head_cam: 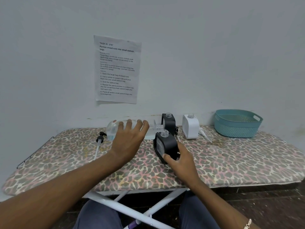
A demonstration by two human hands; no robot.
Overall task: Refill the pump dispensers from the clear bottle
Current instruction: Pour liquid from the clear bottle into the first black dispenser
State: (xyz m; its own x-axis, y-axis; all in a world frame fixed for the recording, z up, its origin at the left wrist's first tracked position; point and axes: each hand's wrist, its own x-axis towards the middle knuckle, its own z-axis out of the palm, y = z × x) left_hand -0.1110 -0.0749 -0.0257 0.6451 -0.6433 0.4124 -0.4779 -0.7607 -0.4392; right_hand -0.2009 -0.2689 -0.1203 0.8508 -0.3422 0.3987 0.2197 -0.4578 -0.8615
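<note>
My left hand (130, 138) grips the clear bottle (113, 129), tipped on its side with its threaded neck over the open mouth of the near black dispenser (166, 146). My right hand (179, 161) holds that dispenser at its lower front corner on the board. A second black dispenser (169, 122) and a white dispenser (190, 126) stand behind, both with open necks. A black pump head (99, 139) with its tube lies at the left, and a white pump head (204, 133) lies beside the white dispenser.
Everything sits on a leopard-print ironing board (231, 159) against a pale wall. A teal plastic basket (237, 123) stands at the back right. A printed sheet (117, 70) is taped to the wall. White folding legs (132, 210) cross below.
</note>
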